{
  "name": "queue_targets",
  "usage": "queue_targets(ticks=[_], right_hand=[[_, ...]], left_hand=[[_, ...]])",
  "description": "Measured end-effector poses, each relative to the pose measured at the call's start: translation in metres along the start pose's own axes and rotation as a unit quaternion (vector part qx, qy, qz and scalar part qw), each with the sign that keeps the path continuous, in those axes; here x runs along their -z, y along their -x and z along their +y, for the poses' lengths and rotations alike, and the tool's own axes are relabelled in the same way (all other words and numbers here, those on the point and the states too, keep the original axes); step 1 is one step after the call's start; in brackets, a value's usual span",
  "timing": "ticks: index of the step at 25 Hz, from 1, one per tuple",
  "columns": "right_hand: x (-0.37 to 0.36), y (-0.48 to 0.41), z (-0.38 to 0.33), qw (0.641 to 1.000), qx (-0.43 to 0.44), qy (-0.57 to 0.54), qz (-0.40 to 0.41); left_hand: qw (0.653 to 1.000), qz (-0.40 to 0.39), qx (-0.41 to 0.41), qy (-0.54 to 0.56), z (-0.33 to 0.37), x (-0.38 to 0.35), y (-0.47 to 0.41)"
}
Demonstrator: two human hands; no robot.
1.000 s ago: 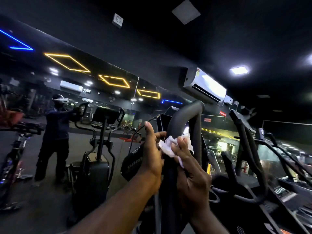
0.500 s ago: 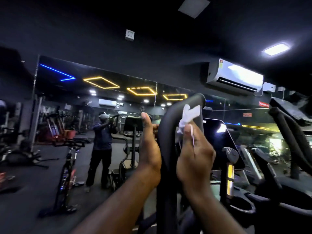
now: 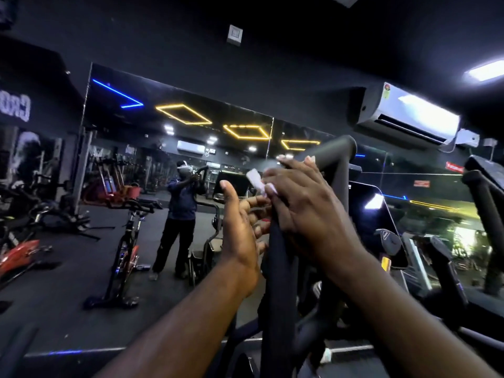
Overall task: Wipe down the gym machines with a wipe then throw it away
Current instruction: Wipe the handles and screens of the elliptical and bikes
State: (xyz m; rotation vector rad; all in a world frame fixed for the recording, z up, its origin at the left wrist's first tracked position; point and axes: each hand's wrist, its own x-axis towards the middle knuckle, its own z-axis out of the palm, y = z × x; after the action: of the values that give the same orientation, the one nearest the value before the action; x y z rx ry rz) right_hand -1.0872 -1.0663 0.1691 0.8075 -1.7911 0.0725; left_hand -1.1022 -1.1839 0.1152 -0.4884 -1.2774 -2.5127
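White wipe (image 3: 255, 179) pokes up-left from right hand (image 3: 305, 205) clasping it round upright handle (image 3: 278, 296); left hand (image 3: 240, 236) spread.

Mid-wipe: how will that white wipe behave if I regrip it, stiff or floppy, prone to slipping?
Likely floppy: the wipe pokes out crumpled from under the right hand. Probably very light, being a thin scrap smaller than that hand. It may slip if you loosen up, since only pressure against the smooth handle seems to hold it.

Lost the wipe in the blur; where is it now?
Head view, centre: the wipe sticks out from under the right hand on the black handlebar, just right of the left hand and its raised thumb.
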Motion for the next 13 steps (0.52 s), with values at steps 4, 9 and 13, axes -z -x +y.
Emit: queue_targets(ticks=[4,9,13], right_hand=[[-0.016,0.053,-0.031,0.991,0.078,0.084,-0.069],[0.022,0.009,-0.032,0.973,0.140,0.079,-0.166],[0.003,-0.041,-0.035,0.946,0.025,0.284,-0.157]], left_hand=[[0.999,-0.022,0.028,0.014,0.013,0.008,0.011],[0.998,0.010,0.061,0.006,0.016,0.030,0.009],[0.994,0.028,0.102,0.039,0.006,0.034,0.016]])
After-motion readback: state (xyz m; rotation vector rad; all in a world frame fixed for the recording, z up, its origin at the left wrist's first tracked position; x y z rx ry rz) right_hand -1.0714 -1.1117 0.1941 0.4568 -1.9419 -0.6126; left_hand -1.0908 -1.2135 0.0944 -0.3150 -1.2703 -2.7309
